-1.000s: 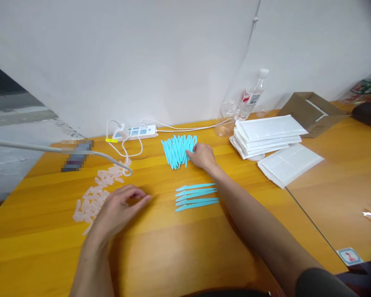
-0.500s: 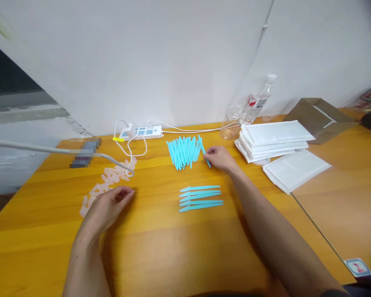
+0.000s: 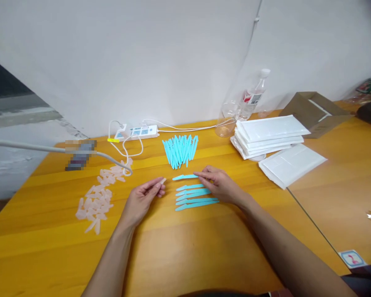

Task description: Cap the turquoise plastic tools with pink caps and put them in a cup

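Note:
My right hand is closed on the handle end of a blue eyebrow razor, its narrow head pointing left. Facing that head, my left hand pinches a small translucent cap; cap and razor are apart. Just below lies a row of several blue razors, partly covered by my right fingers. A dense pile of blue razors sits farther back. Loose pale pink translucent caps are scattered to the left of my left hand.
A white power strip with cables stands by the wall, near a pixelated dark object. At right are stacked white packets, a loose packet, a plastic bottle, a clear container and a cardboard box.
My right hand has drawn a razor from the pile toward me and turned it sideways. My left hand has moved right from the caps, with a cap now visible in its fingers.

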A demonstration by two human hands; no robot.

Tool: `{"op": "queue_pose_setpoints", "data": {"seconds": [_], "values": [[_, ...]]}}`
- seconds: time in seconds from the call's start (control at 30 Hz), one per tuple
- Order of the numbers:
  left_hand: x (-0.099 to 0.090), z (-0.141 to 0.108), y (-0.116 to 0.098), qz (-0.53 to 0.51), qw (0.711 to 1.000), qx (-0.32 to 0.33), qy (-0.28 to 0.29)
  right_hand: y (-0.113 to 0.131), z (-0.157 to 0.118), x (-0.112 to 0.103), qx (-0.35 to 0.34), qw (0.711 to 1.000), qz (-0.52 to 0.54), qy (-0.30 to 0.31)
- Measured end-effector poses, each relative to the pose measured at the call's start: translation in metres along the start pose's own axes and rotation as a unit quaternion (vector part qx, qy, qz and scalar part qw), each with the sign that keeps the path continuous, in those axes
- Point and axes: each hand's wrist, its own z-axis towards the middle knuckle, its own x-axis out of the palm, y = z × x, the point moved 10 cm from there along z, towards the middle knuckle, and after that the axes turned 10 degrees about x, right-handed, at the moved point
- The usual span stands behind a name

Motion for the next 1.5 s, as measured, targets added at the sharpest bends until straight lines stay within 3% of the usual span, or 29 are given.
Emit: {"op": "queue_pose_setpoints", "data": {"seconds": [0.2, 0.5, 0.77, 0.93, 1.07, 1.13, 1.27, 1.33, 1.4, 1.5], "values": [[0.006, -0.004, 0.0, 0.037, 0.999, -0.012, 0.029, 0.005, -0.003, 0.015, -0.024, 0.999, 0.017, 0.012], [0.007, -0.004, 0.001, 0.072, 0.996, 0.006, 0.043, 0.005, -0.003, 0.012, -0.02, 0.999, 0.035, 0.016], [0.033, -0.008, -0.002, 0.077, 0.994, 0.011, 0.074, 0.018, -0.006, 0.02, -0.042, 0.998, 0.041, 0.036], [0.048, -0.014, -0.025, 0.199, 0.963, 0.123, 0.137, 0.025, -0.01, 0.015, -0.029, 0.994, 0.012, 0.105], [0.064, -0.029, -0.047, 0.261, 0.923, 0.208, 0.191, 0.006, -0.014, 0.004, 0.06, 0.981, 0.029, 0.183], [0.075, -0.037, -0.051, 0.307, 0.896, 0.232, 0.223, -0.012, -0.013, -0.007, 0.116, 0.978, 0.044, 0.168], [0.094, -0.049, -0.048, 0.418, 0.826, 0.254, 0.279, -0.046, -0.005, -0.033, 0.189, 0.98, 0.021, 0.051], [0.097, -0.05, -0.048, 0.453, 0.805, 0.259, 0.282, -0.056, -0.001, -0.037, 0.211, 0.977, -0.011, 0.014], [0.096, -0.049, -0.05, 0.467, 0.8, 0.262, 0.272, -0.061, 0.006, -0.035, 0.225, 0.974, -0.035, -0.004], [0.083, -0.043, -0.057, 0.451, 0.821, 0.261, 0.232, -0.061, 0.025, -0.032, 0.242, 0.967, -0.066, -0.037]]}}
